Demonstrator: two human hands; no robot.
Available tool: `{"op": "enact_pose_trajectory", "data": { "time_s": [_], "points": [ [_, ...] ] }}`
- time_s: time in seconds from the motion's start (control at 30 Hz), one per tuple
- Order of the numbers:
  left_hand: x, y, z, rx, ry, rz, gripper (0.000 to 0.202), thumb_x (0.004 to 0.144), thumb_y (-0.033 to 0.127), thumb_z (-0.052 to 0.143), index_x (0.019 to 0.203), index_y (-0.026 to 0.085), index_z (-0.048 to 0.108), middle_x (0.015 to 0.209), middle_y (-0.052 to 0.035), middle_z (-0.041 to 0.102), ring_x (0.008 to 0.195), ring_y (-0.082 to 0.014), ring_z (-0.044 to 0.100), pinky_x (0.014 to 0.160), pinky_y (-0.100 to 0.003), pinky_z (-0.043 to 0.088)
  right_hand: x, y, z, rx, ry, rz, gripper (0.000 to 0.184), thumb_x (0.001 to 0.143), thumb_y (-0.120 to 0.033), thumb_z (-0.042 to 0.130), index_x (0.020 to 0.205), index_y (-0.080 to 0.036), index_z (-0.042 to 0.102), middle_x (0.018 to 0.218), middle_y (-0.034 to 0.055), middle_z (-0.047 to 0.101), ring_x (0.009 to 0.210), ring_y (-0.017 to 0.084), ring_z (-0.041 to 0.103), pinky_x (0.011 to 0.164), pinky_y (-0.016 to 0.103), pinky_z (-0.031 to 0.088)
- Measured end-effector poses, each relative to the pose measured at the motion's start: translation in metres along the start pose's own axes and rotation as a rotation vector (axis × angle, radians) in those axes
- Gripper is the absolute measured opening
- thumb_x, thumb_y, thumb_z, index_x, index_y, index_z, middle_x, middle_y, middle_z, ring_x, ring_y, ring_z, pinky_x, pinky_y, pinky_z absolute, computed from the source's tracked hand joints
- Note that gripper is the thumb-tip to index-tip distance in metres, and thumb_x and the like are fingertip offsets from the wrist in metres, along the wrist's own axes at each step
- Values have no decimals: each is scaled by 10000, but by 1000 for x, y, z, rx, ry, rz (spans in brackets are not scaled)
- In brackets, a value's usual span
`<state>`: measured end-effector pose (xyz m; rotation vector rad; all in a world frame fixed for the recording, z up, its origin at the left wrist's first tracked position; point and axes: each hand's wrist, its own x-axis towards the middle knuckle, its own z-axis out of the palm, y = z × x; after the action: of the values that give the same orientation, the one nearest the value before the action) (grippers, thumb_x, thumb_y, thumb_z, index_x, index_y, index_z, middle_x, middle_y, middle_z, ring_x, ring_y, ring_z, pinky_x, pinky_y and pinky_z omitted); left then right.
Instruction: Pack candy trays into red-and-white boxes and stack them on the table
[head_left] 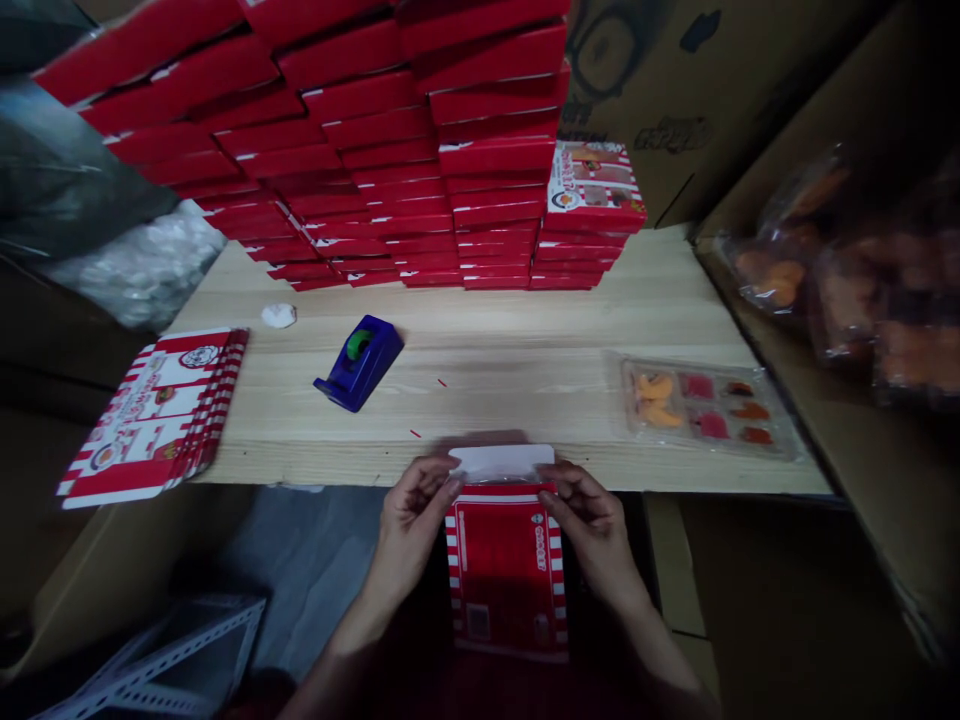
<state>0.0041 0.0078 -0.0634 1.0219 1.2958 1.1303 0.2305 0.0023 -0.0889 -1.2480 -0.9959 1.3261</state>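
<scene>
"Pale table point(517, 335) across the middle, brown cardboard point(705, 115) rising behind it at the far right. How far along does the work look?"

"Well along, I'd judge: the far side carries a tall stack point(375, 130) of red boxes, and the ends facing us look shut. One box point(506, 575) is unfinished, held at the near edge with its white flap point(502, 458) up."

"And the hands?"

"The left hand point(412, 512) pinches its top left corner between thumb and fingers; the right hand point(596, 520) grips the top right likewise. Clear plastic point(499, 478) glints at the mouth (what it wraps, I can't tell)."

"What looks left?"

"That flap isn't folded in. Flat cartons point(161, 410) lie piled at the left, one filled tray point(709, 408) sits unboxed at the right, and more packs point(780, 285) lie in shade past the right edge."

"Room to move?"

"Best in the middle: wood runs from the dispenser point(367, 362) to the tray, with two red scraps point(442, 382) on it. Beyond, the stack walls things off. On the near side, the flap overlaps the table's edge in view, the box's body in front of it; whether they touch, I can't say. The cartons seem to jut past the near left corner."
</scene>
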Motion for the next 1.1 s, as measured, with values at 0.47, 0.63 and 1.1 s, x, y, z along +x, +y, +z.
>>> {"op": "enact_pose_trajectory", "data": {
  "time_s": [0.47,0.63,1.1],
  "points": [
    [22,-3,5,-117,-77,-44,242,846,298,811,818,194,594,743,48,593,673,-101,550,669,-216,423,11,-19,1,-43,-34,50,336,883,-461,764,705,-229,598,654,-30,616,583,139,557,590,262,467],
    [25,1,9,-285,-129,-150,445,840,219,785,1261,260,646,1018,-19,749,950,-172,689,876,-296,531,14,-28,8,190,-78,105,454,899,-410,751,1324,-344,603,1286,57,745,1087,249,732,918,438,599],
    [22,1,-7,162,-318,24,224,972,304,646,1112,290,821,1166,-51,804,1164,-268,728,1077,-453,538,26,-31,-32,-212,-434,-21,272,1020,-343,584,1219,-378,767,1227,23,793,1264,256,677,1147,529,464]
  ]
}}
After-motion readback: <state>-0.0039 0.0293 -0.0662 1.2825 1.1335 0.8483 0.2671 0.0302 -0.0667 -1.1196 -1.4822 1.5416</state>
